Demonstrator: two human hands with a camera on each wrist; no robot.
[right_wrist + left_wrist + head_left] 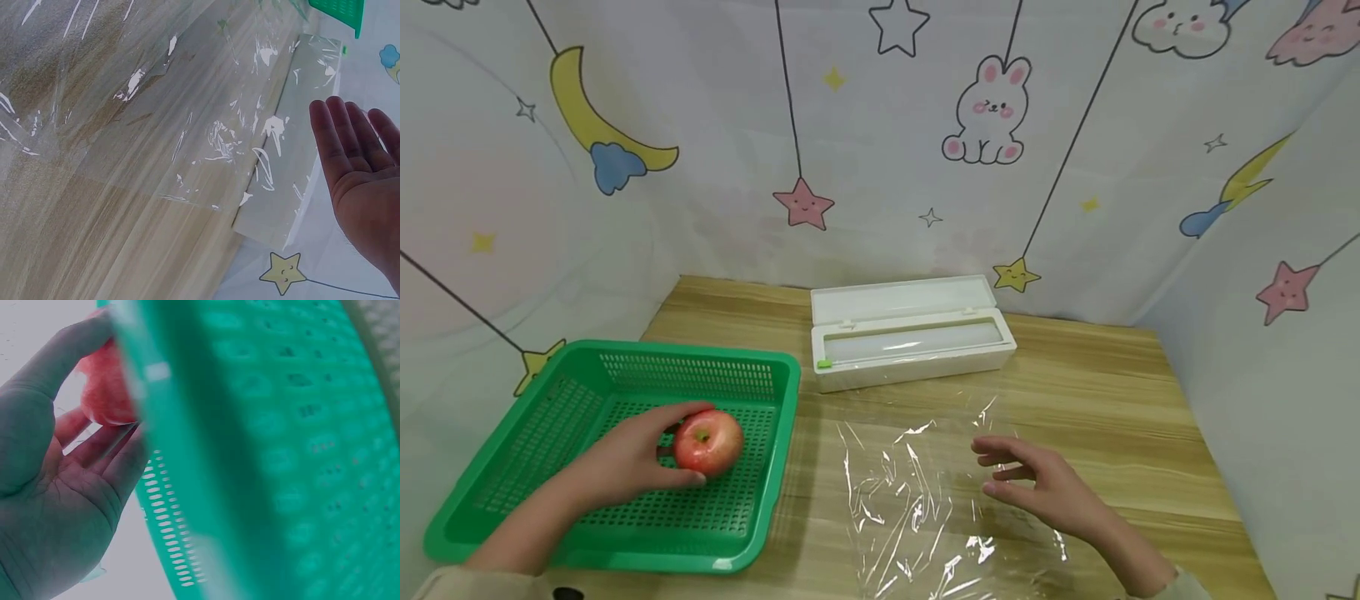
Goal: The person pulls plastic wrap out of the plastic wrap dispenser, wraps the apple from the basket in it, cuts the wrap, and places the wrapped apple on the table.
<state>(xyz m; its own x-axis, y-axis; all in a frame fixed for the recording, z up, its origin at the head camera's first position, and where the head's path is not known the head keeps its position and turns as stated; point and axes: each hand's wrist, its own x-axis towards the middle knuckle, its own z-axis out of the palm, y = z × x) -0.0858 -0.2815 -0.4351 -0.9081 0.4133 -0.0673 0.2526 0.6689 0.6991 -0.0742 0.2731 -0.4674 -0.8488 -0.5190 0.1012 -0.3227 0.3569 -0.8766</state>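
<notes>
A red apple (713,443) is within the green plastic basket (786,433), its stem end facing up in the head view. My left hand (636,458) grips it, thumb on the near side and fingers round the far side. The left wrist view shows the apple (107,384) between thumb and fingers, partly hidden by the basket rim (169,437). My right hand (1048,487) is over the right part of a sheet of clear plastic wrap (910,500), holding nothing, its fingers loosely bent. In the right wrist view its fingers (337,134) look extended.
Behind the wrap stands a white cling film dispenser (917,371) with its lid (902,302) raised and a small green slider (824,364) at its left end. The wrap spreads from it over the wooden table (1112,417). Printed cloth curtains (887,125) surround the table.
</notes>
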